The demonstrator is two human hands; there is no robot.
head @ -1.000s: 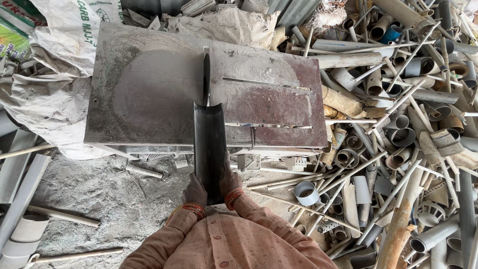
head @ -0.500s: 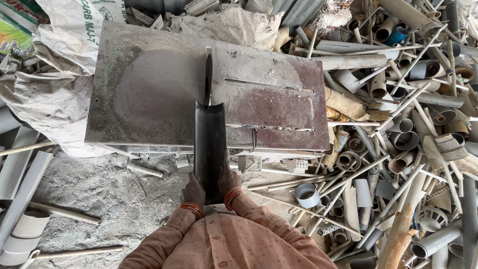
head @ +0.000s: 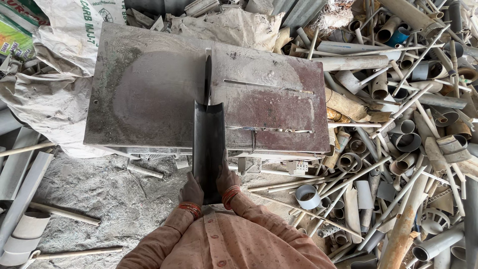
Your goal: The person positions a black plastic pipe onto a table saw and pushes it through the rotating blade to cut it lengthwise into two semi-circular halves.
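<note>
At the near edge of the dusty saw table [head: 149,89], the dark pipe length [head: 208,144] had crept slightly further onto the upright blade [head: 207,79] than a second before, its far end split. The left hand [head: 191,190] and right hand [head: 227,178] clasped its near end, beside heaped scrap pipes [head: 398,139].

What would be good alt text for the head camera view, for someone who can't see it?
Seen from above, a left hand and right hand grip the near end of a dark pipe whose far end meets the blade of a dusty saw table. A heap of scrap pipes lies to the right.
</note>
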